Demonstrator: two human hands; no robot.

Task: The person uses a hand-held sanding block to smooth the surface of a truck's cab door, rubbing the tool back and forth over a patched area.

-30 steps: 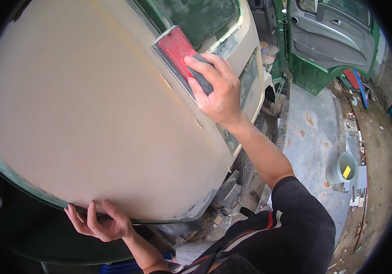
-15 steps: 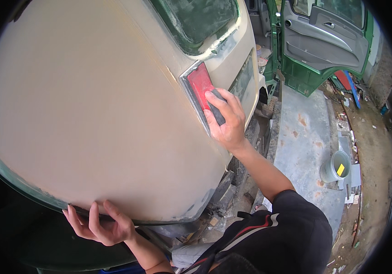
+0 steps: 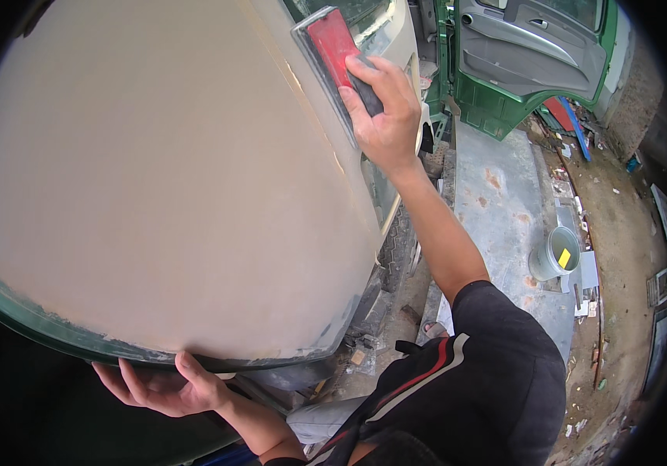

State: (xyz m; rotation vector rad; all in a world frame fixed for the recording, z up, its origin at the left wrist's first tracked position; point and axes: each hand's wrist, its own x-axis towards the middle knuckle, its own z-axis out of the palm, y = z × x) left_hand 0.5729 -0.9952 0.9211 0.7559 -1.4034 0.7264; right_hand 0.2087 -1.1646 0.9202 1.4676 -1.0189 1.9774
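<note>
A sanding block [image 3: 329,45] with a red top and dark grip lies against the beige-coated vehicle cab panel [image 3: 162,179], near its right-hand edge beside the window [image 3: 372,22]. My right hand [image 3: 389,116] wraps round the grip, fingers and thumb on opposite sides. At the panel's near rim, my left hand [image 3: 174,391] rests with its fingers apart and its thumb tip against the green edge. Part of its palm is turned upward, and it holds nothing. The block's sanding face is hidden against the panel.
An open green vehicle door [image 3: 535,58] stands at the far right. Below it, a metal sheet [image 3: 496,202] carries a bucket [image 3: 555,255] with something yellow inside. Scraps and debris [image 3: 582,307] line the sheet's right side. A tyre [image 3: 397,245] shows beneath the cab.
My right hand has slid the sanding block farther up along the panel toward the window. My left hand has shifted slightly down and its fingers sit lower on the rim. The view has tilted slightly.
</note>
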